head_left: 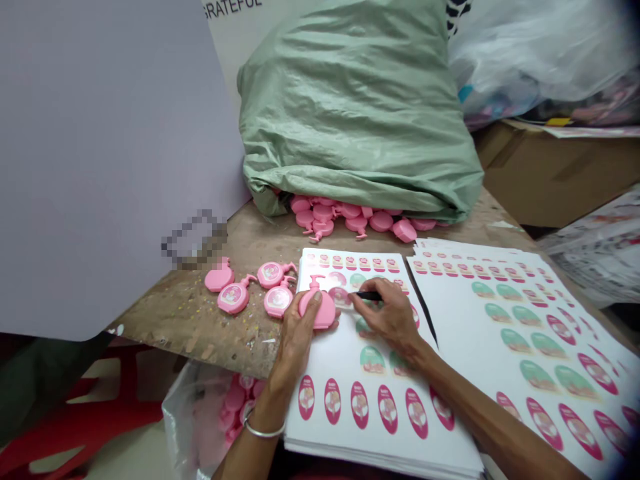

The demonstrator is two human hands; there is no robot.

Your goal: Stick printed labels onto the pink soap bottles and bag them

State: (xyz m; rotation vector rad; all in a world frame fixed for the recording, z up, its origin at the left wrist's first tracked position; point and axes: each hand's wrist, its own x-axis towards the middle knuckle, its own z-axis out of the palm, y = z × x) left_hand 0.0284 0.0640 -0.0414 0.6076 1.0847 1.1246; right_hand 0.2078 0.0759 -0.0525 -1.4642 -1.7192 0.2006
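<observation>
My left hand point(295, 333) is closed around a pink toy pump bottle point(320, 309), its plain face up and its thumb side toward me. In my right hand point(390, 313) is a slim black pen-like tool point(369, 295), gripped between the fingers and pointing left. A round pink sticker point(339, 297) lies at the tool's tip, beside the bottle; whether it is lifted off the paper I cannot tell. Both hands are over a stack of printed sticker sheets point(340, 360). Left of it lie a few labelled pink bottles point(233, 298) and one plain bottle point(219, 275).
Pink bottles point(381, 221) spill from a big green sack point(350, 100) at the back of the wooden table point(190, 327). More sticker sheets point(465, 360) spread at right. A clear plastic bag point(185, 413) with pink bottles hangs below the table edge. A cardboard box point(575, 160) stands back right.
</observation>
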